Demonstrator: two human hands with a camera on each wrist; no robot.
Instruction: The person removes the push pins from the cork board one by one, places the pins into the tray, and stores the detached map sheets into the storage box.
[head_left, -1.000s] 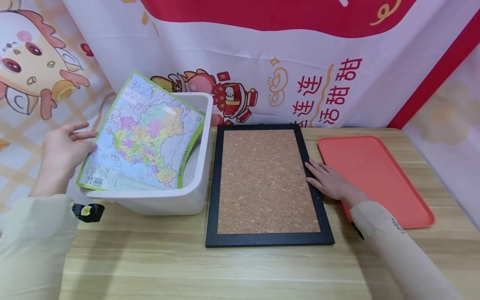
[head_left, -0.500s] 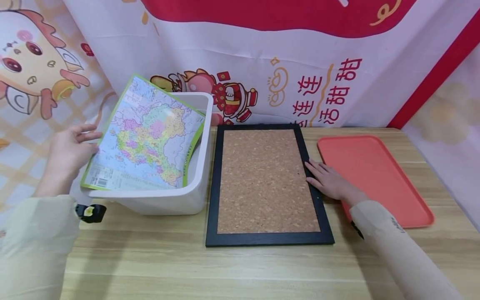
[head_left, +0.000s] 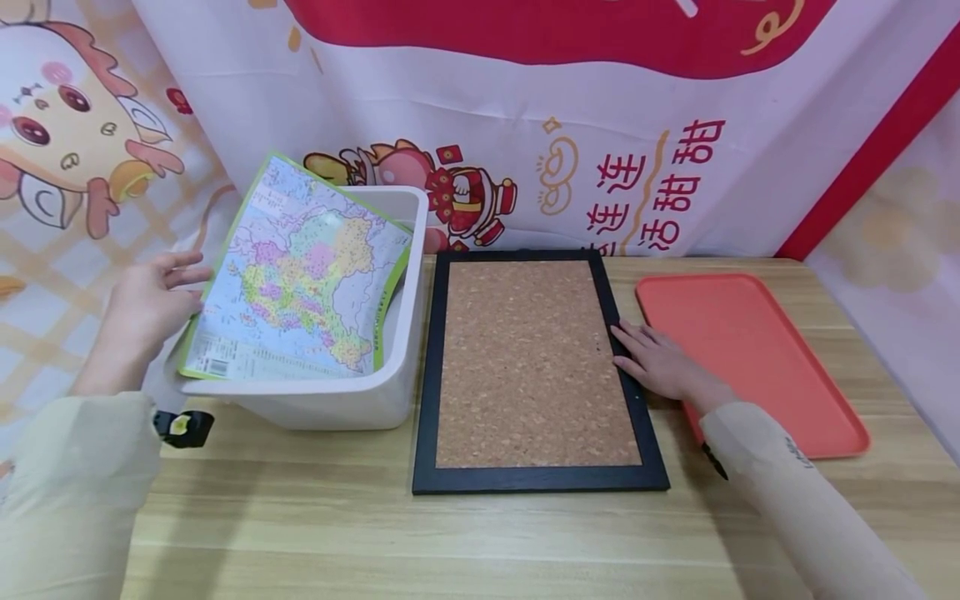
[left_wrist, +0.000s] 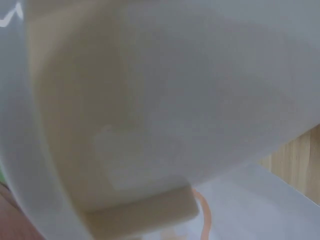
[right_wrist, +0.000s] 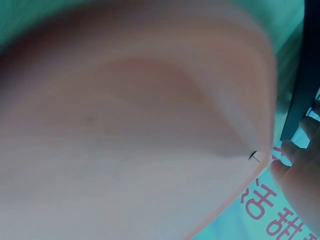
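A map sheet with a green border lies slanted in the mouth of a white plastic bin, its upper left corner rising above the rim. My left hand is at the sheet's left edge, fingers loosely extended, with the thumb side right at the edge. In the left wrist view the bin's wall fills most of the picture. Right of the bin lies a cork board in a black frame. The straight fingers of my right hand rest on the frame's right side.
A coral-red tray lies on the wooden table at the right, partly under my right forearm. Behind the table hangs a printed cloth, with another patterned cloth at the left.
My left hand and the map sheet have shifted slightly right, and the sheet's top corner sits a little lower. The right hand, board and tray have stayed put.
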